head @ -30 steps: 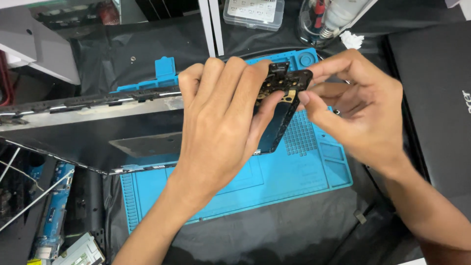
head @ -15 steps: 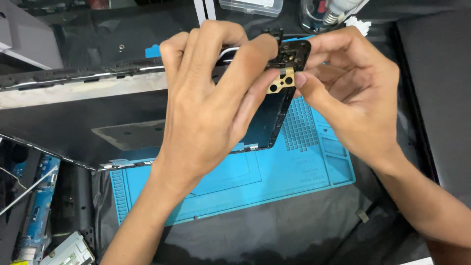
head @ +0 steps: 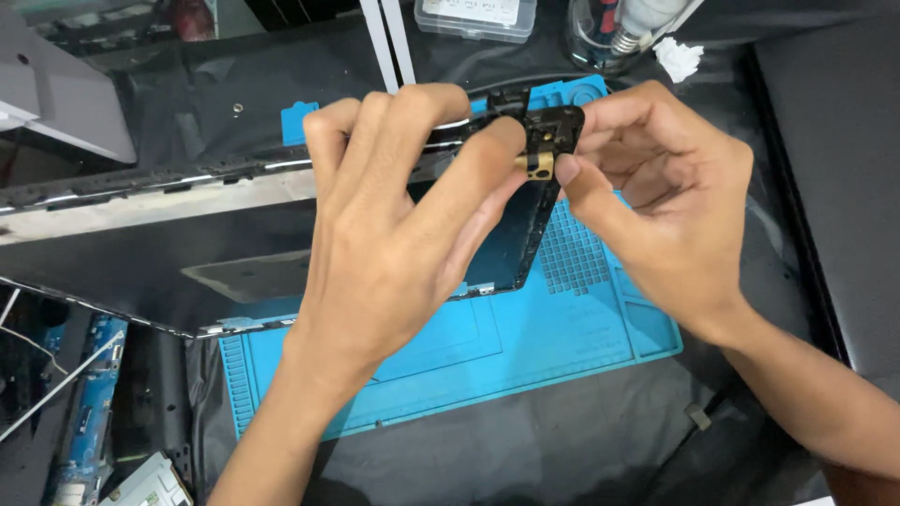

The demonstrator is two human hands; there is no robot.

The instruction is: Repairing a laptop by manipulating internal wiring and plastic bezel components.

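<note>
A large dark laptop cover panel (head: 187,253) lies tilted over the blue silicone work mat (head: 525,347). My left hand (head: 394,234) grips the panel's raised right corner, fingers wrapped over its top edge. My right hand (head: 656,197) pinches the same corner from the right, thumb and forefinger on a small brass-coloured hinge piece (head: 539,167) set in the black corner frame (head: 553,131). Part of the corner is hidden behind my left fingers.
A clear plastic parts box (head: 476,17) and a clear cup of tools (head: 609,33) stand at the back. A black laptop lid (head: 834,169) lies at the right. A blue circuit board with loose wires (head: 80,412) sits at the lower left.
Both hands and the panel corner have stayed together; the view has shifted, so they sit slightly higher and the hinge piece shows more plainly between my fingertips.
</note>
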